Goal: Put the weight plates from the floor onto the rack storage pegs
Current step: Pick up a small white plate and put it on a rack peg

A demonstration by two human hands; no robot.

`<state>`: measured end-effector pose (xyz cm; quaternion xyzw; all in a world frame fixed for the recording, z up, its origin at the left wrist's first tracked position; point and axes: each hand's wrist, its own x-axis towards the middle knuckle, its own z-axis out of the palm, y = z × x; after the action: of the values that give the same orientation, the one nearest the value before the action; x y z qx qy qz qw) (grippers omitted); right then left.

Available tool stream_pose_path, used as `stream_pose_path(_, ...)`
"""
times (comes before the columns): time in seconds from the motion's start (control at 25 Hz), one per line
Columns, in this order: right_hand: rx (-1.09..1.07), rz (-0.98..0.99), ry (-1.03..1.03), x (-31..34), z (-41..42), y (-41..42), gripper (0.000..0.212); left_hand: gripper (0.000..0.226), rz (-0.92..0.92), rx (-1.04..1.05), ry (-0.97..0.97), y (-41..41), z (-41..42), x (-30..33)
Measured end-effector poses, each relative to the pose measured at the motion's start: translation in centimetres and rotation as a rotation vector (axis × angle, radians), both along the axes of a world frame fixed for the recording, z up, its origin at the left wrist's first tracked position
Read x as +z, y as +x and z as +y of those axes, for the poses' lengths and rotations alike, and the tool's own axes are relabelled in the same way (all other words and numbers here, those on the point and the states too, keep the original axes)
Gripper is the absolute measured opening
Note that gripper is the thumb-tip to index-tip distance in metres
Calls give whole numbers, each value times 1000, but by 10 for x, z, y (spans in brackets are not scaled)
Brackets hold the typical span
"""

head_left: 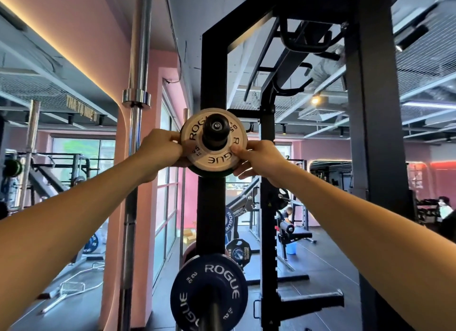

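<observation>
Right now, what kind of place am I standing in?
Most likely a commercial gym. Both hands, left hand and right hand, hold a white weight plate on a peg of a black rack, with a barbell standing alongside.

Single head view — facing forward, slightly upward, close to the rack upright (213,84).

— What sort of place are we in?

— A gym. We see a black steel rack (213,84) in front of us, with round weight plates (209,291) on its pegs.

— Anything else?

— A steel barbell (138,84) stands upright on our left, a padded bench (293,234) sits far right, and more machines (49,172) line the pink walls (108,34).
</observation>
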<state>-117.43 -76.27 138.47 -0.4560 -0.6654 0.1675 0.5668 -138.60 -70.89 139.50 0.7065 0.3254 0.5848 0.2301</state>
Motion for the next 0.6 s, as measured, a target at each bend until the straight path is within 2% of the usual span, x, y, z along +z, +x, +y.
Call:
stream_pose_path(0.16, -164, -195, -15, -26, -12, 9, 37, 26, 136, 49, -7, 1, -8, -42)
stream_pose_path(0.28, -332, -364, -15, -53, -26, 27, 43, 33, 429, 116, 115, 18, -20, -75)
stream_pose_path(0.4, -458, -447, -56, -82, -48, 48, 42, 36, 562, -21, 103, 47, -24, -99)
stream_pose_path(0.6, -607, -443, -177, -117, -112, 95, 38, 38, 589, -223, 108, 111, -51, -124)
